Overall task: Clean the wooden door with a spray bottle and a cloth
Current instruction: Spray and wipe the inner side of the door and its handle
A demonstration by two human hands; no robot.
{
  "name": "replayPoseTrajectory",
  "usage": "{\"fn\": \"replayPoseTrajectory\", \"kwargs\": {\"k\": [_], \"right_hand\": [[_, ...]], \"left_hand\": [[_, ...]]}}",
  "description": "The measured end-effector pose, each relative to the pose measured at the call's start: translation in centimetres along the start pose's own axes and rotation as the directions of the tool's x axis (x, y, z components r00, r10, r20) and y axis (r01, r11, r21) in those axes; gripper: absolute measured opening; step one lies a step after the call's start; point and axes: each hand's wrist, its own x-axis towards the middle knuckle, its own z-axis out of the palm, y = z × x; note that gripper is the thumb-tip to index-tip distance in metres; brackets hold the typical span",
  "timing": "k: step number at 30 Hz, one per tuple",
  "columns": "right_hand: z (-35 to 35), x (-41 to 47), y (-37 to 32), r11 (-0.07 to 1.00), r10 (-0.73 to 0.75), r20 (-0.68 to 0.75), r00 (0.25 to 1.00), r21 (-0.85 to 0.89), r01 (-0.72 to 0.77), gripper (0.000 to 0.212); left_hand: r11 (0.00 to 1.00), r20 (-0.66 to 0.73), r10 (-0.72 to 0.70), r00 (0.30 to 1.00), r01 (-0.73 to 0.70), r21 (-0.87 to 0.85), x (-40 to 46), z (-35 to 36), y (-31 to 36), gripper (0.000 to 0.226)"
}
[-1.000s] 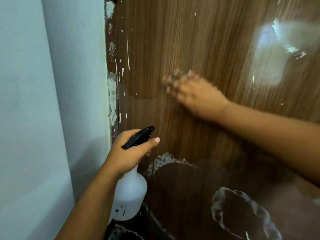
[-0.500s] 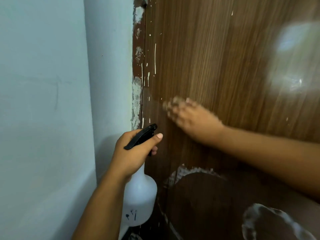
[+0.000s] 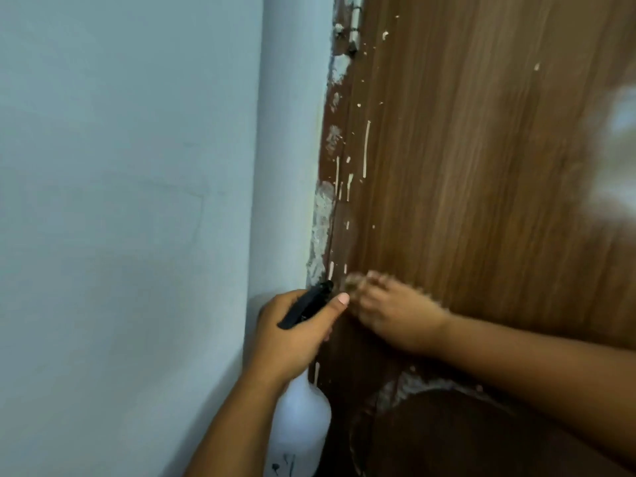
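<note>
The wiping step is in hand: the right hand (image 3: 395, 313) presses a blurred cloth (image 3: 354, 282) against the wooden door (image 3: 481, 166) near its hinge edge. At its nine o'clock, the left hand (image 3: 292, 335) grips the spray bottle (image 3: 299, 428). Next, judging by the drips at twelve o'clock, comes upward wiping.

White spray bottle (image 3: 298, 428) upright beside paint-flecked brown door (image 3: 481, 201).

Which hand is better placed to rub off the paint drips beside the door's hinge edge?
The right hand: it lies against the wooden door just below the drips. The left hand grips the spray bottle, so it seems occupied.
</note>
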Motion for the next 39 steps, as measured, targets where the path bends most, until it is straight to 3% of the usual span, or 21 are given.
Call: {"fn": "replayPoseTrajectory", "kwargs": {"k": [2, 5, 8, 15, 22, 27, 31, 33, 35, 37, 39], "right_hand": [[-1.1, 1.3, 4.6, 0.976, 0.217, -0.128, 0.968, 0.011, -0.217, 0.048], [-3.8, 2.7, 12.1, 0.873, 0.483, -0.168, 0.859, 0.023, -0.487, 0.052], [-4.6, 3.2, 14.4, 0.820, 0.569, -0.197, 0.798, 0.066, -0.569, 0.048], [-4.5, 3.6, 13.7, 0.801, 0.596, -0.244, 0.765, 0.117, -0.587, 0.050], [-4.0, 4.2, 12.8, 0.803, 0.591, -0.254, 0.766, 0.101, -0.587, 0.053], [-2.0, 7.4, 7.0, 0.864, 0.504, -0.136, 0.853, 0.071, -0.499, 0.064], [1.1, 6.4, -1.7, 0.933, 0.360, -0.020, 0.933, 0.031, -0.359, 0.060], [2.6, 4.8, -6.1, 0.984, 0.175, 0.046, 0.984, 0.018, -0.176, 0.051], [3.6, 3.8, -8.4, 1.000, 0.006, 0.160, 0.987, -0.024, -0.002, 0.047], [3.2, 4.2, -7.9, 0.998, 0.055, 0.162, 0.985, -0.040, -0.049, 0.045], [2.4, 5.5, -5.9, 0.977, 0.213, 0.121, 0.969, -0.044, -0.209, 0.047]], "left_hand": [[1.000, -0.019, -0.018, 1.000, 0.018, -0.001, 0.0, 0.2, -0.6, 0.067], [0.999, -0.044, -0.032, 0.999, 0.032, 0.000, 0.3, 0.7, -1.4, 0.060], [1.000, -0.103, 0.019, 0.994, -0.019, 0.007, 0.7, 0.7, -1.8, 0.054], [0.998, -0.210, 0.053, 0.976, -0.056, -0.011, 0.8, 0.3, -2.3, 0.056], [0.997, -0.112, 0.045, 0.993, -0.052, -0.058, 0.8, -0.1, -1.9, 0.049], [0.996, -0.087, 0.045, 0.995, -0.052, -0.076, 0.7, 0.2, -2.6, 0.064], [0.990, -0.064, 0.018, 0.998, -0.026, -0.141, 0.8, 0.4, -2.5, 0.047], [0.982, -0.049, -0.015, 0.999, 0.005, -0.191, 0.9, 0.6, -2.5, 0.032], [0.981, -0.046, -0.056, 0.997, 0.047, -0.188, 0.8, 0.8, -2.5, 0.022], [0.982, -0.031, -0.079, 0.996, 0.073, -0.174, 0.8, 0.9, -2.7, 0.012], [0.982, -0.029, -0.088, 0.996, 0.082, -0.168, 0.7, 0.9, -2.9, 0.003]]}}
